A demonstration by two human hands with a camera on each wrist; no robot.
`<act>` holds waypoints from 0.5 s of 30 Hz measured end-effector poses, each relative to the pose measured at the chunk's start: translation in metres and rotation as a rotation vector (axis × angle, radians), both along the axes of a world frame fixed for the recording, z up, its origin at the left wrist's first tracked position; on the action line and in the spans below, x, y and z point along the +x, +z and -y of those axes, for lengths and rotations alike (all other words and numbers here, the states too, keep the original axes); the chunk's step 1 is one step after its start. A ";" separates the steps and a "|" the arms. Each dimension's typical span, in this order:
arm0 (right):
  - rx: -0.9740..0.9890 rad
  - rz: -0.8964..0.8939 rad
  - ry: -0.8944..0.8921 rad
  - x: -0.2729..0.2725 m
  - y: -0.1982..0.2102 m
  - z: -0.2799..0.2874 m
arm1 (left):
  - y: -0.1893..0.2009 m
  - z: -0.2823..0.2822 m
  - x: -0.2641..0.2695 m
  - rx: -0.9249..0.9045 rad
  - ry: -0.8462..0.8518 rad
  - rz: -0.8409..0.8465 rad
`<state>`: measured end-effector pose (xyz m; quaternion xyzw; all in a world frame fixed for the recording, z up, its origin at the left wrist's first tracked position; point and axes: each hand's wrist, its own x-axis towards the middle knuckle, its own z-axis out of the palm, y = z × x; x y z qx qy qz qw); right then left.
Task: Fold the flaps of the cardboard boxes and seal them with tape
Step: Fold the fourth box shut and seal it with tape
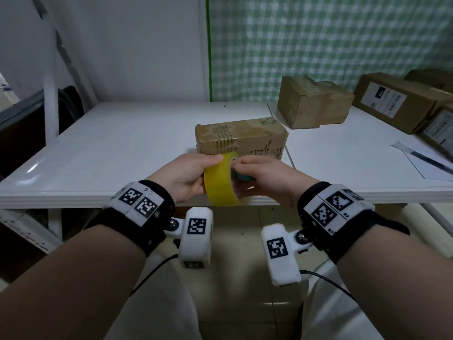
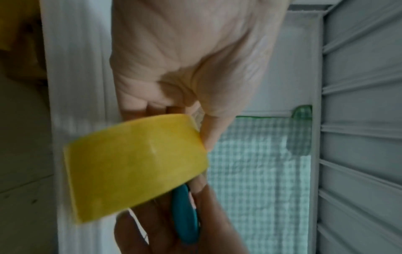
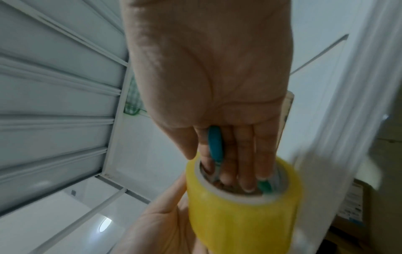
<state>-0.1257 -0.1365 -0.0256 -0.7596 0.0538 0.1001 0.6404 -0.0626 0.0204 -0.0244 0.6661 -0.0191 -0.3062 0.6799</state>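
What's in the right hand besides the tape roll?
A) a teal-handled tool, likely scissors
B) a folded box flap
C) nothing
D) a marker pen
A: the right wrist view shows a teal handle threaded between the fingers of the right hand, which reach into the core of the yellow tape roll; the left hand grips the roll's outside.

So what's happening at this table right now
A person is holding a yellow tape roll in front of the table edge. The left hand grips its outer side; the right hand has fingers in the core and also holds something teal, apparently scissors. A worn cardboard box sits just behind, flaps closed. More boxes stand further right.
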 end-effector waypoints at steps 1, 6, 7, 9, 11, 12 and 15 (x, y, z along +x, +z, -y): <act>-0.081 0.024 -0.006 0.000 0.005 0.003 | 0.000 -0.001 0.003 -0.019 0.013 -0.012; -0.225 0.273 -0.245 0.015 0.023 0.015 | 0.003 -0.006 0.013 0.036 0.054 0.006; -0.326 0.352 -0.283 0.022 0.024 0.016 | 0.003 -0.008 0.016 0.058 0.067 0.012; -0.575 0.480 -0.298 0.033 0.026 0.017 | 0.003 -0.012 0.023 0.104 0.083 0.028; -0.761 0.544 -0.265 0.045 0.028 0.015 | 0.003 -0.015 0.031 0.143 0.087 0.048; -0.837 0.566 -0.233 0.052 0.028 0.014 | 0.004 -0.016 0.034 0.152 0.081 0.049; -1.029 0.545 -0.146 0.072 0.025 0.009 | 0.004 -0.019 0.039 0.139 0.045 0.025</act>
